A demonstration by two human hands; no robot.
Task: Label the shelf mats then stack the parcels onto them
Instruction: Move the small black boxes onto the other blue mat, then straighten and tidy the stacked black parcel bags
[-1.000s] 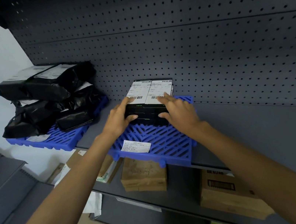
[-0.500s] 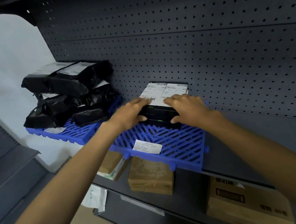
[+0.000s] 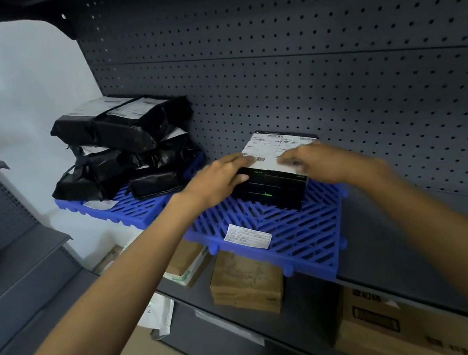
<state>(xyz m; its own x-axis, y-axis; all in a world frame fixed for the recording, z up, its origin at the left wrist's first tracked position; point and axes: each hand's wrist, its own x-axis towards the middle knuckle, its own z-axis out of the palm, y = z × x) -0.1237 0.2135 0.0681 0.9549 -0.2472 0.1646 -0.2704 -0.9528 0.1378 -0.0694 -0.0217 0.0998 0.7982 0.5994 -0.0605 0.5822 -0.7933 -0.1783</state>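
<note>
A black box parcel [image 3: 274,190] with white shipping labels on top stands at the back of a blue slatted shelf mat [image 3: 297,237]. A white paper label [image 3: 246,236] lies on the mat's front left part. My left hand [image 3: 218,180] grips the parcel's left top edge and my right hand [image 3: 316,161] rests over its right top edge. To the left, a second blue mat [image 3: 136,206] with its own small label [image 3: 99,204] carries a pile of black bagged parcels [image 3: 126,145].
The dark pegboard back wall [image 3: 332,69] rises directly behind the parcel. Brown cardboard boxes [image 3: 246,282] sit on the lower shelf, and another carton [image 3: 397,326] is at the lower right. A grey shelf unit [image 3: 12,274] stands at the left.
The view has shifted, so the mats and parcel appear further right. Both hands stay on the black box parcel, which has settled slightly back toward the pegboard.
</note>
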